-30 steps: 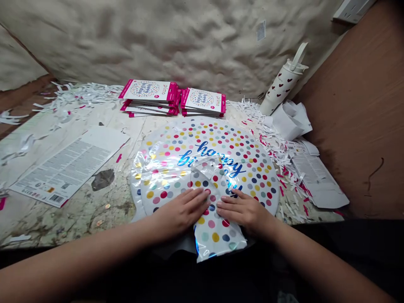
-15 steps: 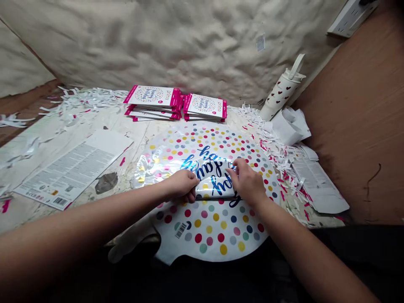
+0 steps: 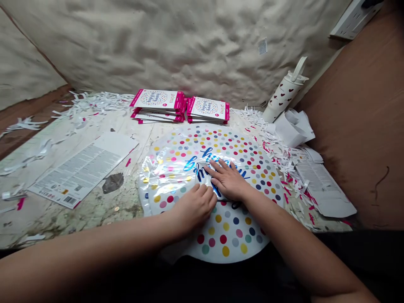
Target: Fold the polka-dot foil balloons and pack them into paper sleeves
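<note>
A folded foil balloon with shiny blue lettering lies on top of flat, round foil balloons printed with coloured dots. My right hand rests flat across the folded balloon, its fingers spread. My left hand is closed at the folded balloon's near left edge, fingers curled together; its thumb and part of that edge are hidden beneath the hand. Both hands cover much of the folded piece and some of the lettering.
Two stacks of pink-and-white balloon packets, a left stack and a right stack, stand behind. A printed card sheet lies left. Paper shreds, a heart-patterned tumbler, a paper roll and more card surround the balloons.
My right hand has gone from pinching the folded balloon's right side to lying flat over it. My left hand has moved right and nearer me along its edge. The view has shifted slightly.
</note>
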A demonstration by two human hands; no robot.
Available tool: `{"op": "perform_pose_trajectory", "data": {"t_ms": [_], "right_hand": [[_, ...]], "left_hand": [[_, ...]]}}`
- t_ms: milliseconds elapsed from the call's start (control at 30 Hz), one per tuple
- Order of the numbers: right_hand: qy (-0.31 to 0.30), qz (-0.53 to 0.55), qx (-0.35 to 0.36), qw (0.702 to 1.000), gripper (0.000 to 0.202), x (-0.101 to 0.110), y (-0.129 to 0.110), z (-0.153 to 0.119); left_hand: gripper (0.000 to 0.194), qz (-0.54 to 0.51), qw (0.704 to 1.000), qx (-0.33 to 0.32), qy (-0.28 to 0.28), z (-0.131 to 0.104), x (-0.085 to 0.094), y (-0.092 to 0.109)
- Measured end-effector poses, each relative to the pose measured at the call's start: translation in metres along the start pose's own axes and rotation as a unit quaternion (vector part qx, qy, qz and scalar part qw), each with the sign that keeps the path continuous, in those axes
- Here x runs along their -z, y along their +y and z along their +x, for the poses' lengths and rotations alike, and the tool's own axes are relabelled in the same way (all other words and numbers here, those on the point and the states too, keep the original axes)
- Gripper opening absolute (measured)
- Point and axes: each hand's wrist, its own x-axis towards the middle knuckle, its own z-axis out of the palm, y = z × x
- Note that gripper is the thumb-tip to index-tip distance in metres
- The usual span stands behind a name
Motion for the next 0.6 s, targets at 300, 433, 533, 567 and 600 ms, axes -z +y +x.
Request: {"op": "perform_pose_trajectory", "data": {"t_ms": [300, 433, 533, 567, 600], "right_hand": [[0.154, 0.465, -0.036, 0.871, 0.051, 0.009, 0.021, -0.013], [0.161, 0.698, -0.06, 0.695, 0.059, 0.018, -0.018, -0.012], [0.1, 0.797, -0.123, 0.583, 0.041, 0.023, -0.045, -0.006], [0.09, 0.813, -0.149, 0.555, 0.036, 0.024, -0.048, -0.005], [0.088, 0.822, -0.175, 0.535, 0.032, 0.024, -0.046, -0.006]], "left_hand": [[0.03, -0.234, 0.943, 0.175, 0.156, -0.013, 0.027, -0.052], [0.034, -0.617, 0.702, 0.291, 0.203, -0.032, 0.041, -0.056], [0.045, -0.56, 0.76, 0.295, 0.15, -0.048, 0.038, -0.068], [0.049, -0.473, 0.812, 0.31, 0.141, -0.058, 0.037, -0.079], [0.053, -0.365, 0.857, 0.336, 0.139, -0.071, 0.036, -0.095]]}}
